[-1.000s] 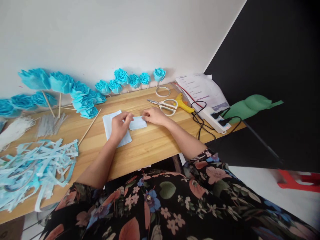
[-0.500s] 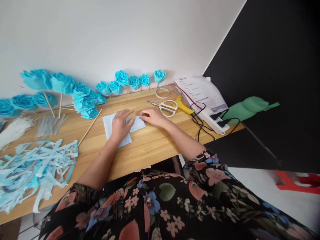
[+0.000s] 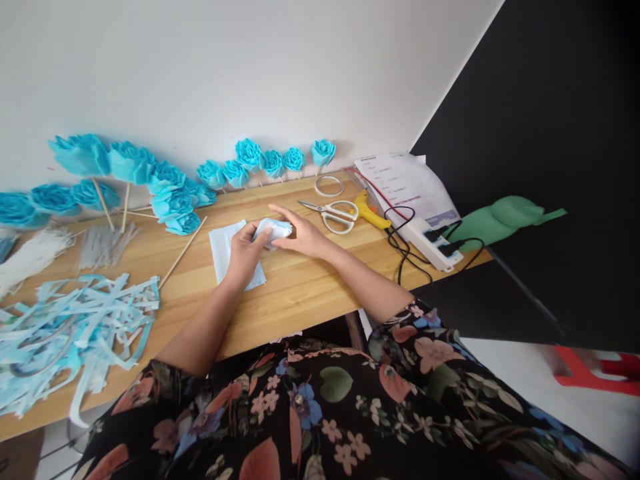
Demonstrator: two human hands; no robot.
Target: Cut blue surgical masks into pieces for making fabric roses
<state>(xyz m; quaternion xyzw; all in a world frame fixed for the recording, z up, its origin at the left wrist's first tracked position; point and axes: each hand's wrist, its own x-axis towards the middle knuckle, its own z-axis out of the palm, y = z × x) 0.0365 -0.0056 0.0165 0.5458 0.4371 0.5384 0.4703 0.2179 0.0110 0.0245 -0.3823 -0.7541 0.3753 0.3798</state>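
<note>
Both my hands are raised slightly over the wooden table (image 3: 300, 300) and hold a small folded piece of pale blue paper (image 3: 274, 230) between them. My left hand (image 3: 243, 253) pinches its left end with the fingers curled. My right hand (image 3: 303, 235) grips its right end, index finger stretched along the top. Beneath my left hand lies a stack of pale blue paper sheets (image 3: 225, 253), flat on the table.
White scissors (image 3: 333, 213), a yellow glue gun (image 3: 369, 210), a tape ring (image 3: 329, 185) and a power strip (image 3: 430, 243) with black cables lie to the right. Blue paper roses (image 3: 170, 193) on sticks line the wall. Paper strips (image 3: 75, 327) are heaped at the left.
The small folded paper lay flat on the table under my fingers; now both hands have lifted it off the surface and hold it between them.
</note>
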